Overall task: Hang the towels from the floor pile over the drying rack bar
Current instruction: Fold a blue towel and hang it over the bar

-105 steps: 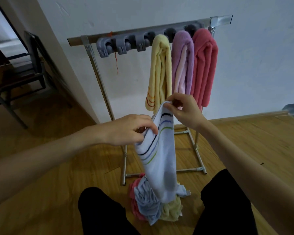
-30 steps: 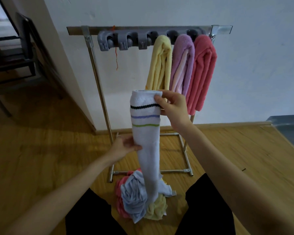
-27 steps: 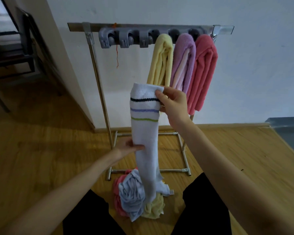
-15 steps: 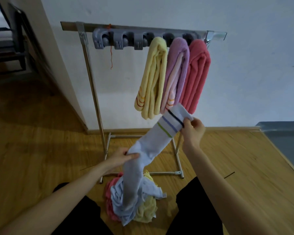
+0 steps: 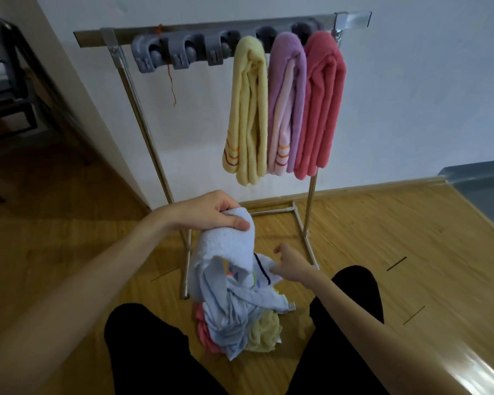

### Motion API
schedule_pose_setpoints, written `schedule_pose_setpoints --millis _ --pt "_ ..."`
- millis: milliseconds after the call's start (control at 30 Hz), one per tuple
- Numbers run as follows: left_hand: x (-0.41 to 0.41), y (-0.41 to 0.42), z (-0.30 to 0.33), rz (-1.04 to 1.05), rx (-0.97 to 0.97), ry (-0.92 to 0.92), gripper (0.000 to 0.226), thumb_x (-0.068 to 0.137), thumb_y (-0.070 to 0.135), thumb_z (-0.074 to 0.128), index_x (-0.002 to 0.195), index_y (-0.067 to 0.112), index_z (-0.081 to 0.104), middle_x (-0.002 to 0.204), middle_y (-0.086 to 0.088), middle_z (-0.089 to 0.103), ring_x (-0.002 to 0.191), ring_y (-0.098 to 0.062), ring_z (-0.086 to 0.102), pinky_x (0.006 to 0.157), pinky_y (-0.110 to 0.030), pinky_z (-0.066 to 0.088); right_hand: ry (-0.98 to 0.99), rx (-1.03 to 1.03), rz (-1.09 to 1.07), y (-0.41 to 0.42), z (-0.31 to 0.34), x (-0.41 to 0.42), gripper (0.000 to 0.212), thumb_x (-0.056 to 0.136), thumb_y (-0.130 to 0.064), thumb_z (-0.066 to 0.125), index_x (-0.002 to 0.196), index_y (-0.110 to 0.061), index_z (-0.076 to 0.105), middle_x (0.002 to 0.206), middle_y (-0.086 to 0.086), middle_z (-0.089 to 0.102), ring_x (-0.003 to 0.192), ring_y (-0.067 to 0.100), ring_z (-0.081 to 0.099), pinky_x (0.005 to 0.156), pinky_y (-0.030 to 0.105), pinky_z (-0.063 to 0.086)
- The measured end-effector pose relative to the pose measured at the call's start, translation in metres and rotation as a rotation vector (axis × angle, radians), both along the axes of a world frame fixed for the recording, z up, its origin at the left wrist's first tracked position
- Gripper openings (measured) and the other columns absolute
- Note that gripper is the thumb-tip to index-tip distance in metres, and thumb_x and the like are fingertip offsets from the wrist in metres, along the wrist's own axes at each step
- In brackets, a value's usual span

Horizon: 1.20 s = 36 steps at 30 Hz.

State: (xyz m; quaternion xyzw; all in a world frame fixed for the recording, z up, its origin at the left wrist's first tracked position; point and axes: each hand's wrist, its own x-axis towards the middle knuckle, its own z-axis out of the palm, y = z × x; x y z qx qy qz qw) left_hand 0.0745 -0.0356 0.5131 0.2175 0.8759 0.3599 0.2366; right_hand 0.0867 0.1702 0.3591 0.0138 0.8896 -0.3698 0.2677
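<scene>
A metal drying rack has its bar point(image 5: 97, 38) running across the top, with grey clips along it. Three towels hang on its right part: yellow point(image 5: 247, 115), purple point(image 5: 285, 109) and pink-red point(image 5: 321, 109). My left hand point(image 5: 211, 210) grips the bunched upper fold of a white striped towel point(image 5: 228, 246) low in front of the rack. My right hand point(image 5: 293, 266) pinches the striped end of the same towel just above the floor pile point(image 5: 240, 323), which holds pale blue, pink and yellow cloth.
The rack's base frame point(image 5: 303, 235) lies on the wooden floor against a white wall. My two dark-trousered knees flank the pile. A dark chair point(image 5: 9, 89) stands at the far left. A grey ledge point(image 5: 479, 178) is at the right.
The striped towel, held up high before the rack a second ago, has come down. My right hand dropped with the striped end to the pile, and my left hand now holds the top fold.
</scene>
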Motion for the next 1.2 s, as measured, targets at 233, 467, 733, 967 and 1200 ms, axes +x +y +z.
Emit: schedule_pose_setpoints --millis 233,467,733,967,1200 --pt "0.004 0.006 0.004 -0.1 -0.071 -0.037 0.026 0.088 0.027 0.067 0.081 0.002 0.067 0.065 0.004 0.054 0.06 -0.002 0.052 0.055 -0.014 0.039 0.2 -0.736 0.126 -0.008 0.059 -0.011 0.052 0.069 0.012 0.051 0.12 0.0 0.057 0.119 0.016 0.063 0.114 0.024 0.059 0.097 0.039 0.05" --pt "0.004 -0.001 0.004 -0.116 -0.061 -0.045 0.03 0.086 0.029 0.068 0.082 -0.001 0.068 0.067 -0.003 0.053 0.061 -0.01 0.05 0.056 -0.021 0.037 0.0 -0.682 0.452 -0.014 0.088 -0.012 0.02 0.078 -0.014 0.064 0.094 -0.005 0.069 0.095 0.009 0.066 0.093 0.02 0.061 0.083 0.034 0.045" --pt "0.006 -0.012 -0.012 0.04 -0.024 -0.102 0.046 0.075 0.043 0.071 0.075 -0.003 0.068 0.062 -0.001 0.057 0.057 -0.01 0.054 0.05 -0.017 0.037 -0.003 -0.687 0.436 0.012 0.098 -0.019 0.03 0.085 -0.016 0.066 0.099 0.01 0.065 0.103 0.029 0.065 0.095 0.029 0.061 0.089 0.042 0.047" --pt "0.01 -0.053 -0.032 0.071 -0.034 -0.17 0.069 0.05 0.066 0.081 0.086 0.006 0.074 0.09 -0.014 0.072 0.086 -0.029 0.069 0.068 -0.031 0.051 -0.119 -0.729 0.214 0.044 0.081 -0.029 0.046 0.061 -0.021 0.075 0.092 0.008 0.058 0.09 0.017 0.058 0.082 0.028 0.057 0.074 0.035 0.044" --pt "0.0 -0.054 -0.007 0.141 0.189 -0.119 0.034 0.082 0.026 0.068 0.116 0.025 0.063 0.116 0.008 0.063 0.102 -0.011 0.064 0.079 -0.026 0.054 0.12 -0.56 0.522 0.039 0.117 -0.038 0.042 0.08 0.022 0.047 0.116 -0.001 0.051 0.112 0.014 0.059 0.104 0.029 0.056 0.086 0.037 0.047"
